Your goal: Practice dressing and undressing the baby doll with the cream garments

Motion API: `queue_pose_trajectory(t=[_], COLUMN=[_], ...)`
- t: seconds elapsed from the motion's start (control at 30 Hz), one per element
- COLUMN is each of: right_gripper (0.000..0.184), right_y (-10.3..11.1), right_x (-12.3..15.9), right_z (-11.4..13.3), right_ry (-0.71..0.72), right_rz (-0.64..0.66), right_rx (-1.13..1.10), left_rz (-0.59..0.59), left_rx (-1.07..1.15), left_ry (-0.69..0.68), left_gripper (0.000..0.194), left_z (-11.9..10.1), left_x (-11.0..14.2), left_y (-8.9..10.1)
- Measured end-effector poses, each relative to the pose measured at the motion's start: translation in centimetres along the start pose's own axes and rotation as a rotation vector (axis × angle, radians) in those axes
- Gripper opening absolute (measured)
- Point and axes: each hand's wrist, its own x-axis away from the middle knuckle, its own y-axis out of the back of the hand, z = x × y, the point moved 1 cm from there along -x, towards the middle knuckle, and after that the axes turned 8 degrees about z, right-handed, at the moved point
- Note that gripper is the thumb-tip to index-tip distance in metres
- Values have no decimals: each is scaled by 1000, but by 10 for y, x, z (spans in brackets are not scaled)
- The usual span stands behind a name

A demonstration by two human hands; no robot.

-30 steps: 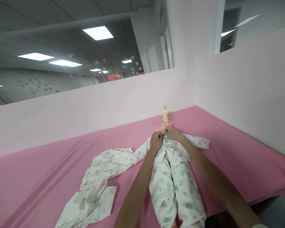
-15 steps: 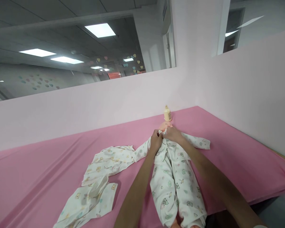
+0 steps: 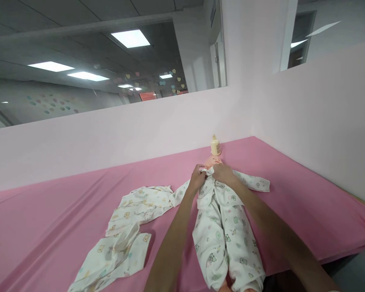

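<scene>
A baby doll lies on its back, feet towards me, in a white printed shirt and matching trousers. At the shirt's neck, my left hand pinches the collar edge on the left. My right hand is closed at the same collar, just right of the middle and under the doll's chin. Its fingertips are partly hidden by the hand itself. Both sleeves stretch out sideways, and the shirt front parts below the chest.
A second printed shirt and folded trousers lie left of the doll on the pink sheet. Behind the doll's head stands a cream bottle, close to the pale wall. The sheet's edge drops off at lower right.
My left fingers have shifted slightly at the collar, and more of the collar cloth shows between the hands. The right hand stays nearly in place. The view has moved a little.
</scene>
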Motion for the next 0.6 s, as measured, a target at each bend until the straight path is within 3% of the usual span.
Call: queue_pose_trajectory(t=[0.2, 0.43, 0.6], right_gripper=[26, 13, 30], right_y=[-3, 0, 7], right_x=[-4, -8, -8], right_z=[0, -5, -17], right_ry=[58, 62, 173], right_rz=[-18, -29, 22], right_rx=[2, -122, -530], left_rz=[85, 272, 352], left_rx=[-217, -395, -246], left_ry=[0, -121, -89], left_gripper=[16, 13, 16], left_z=[-13, -35, -44], left_x=[7, 23, 31], left_y=[2, 8, 14])
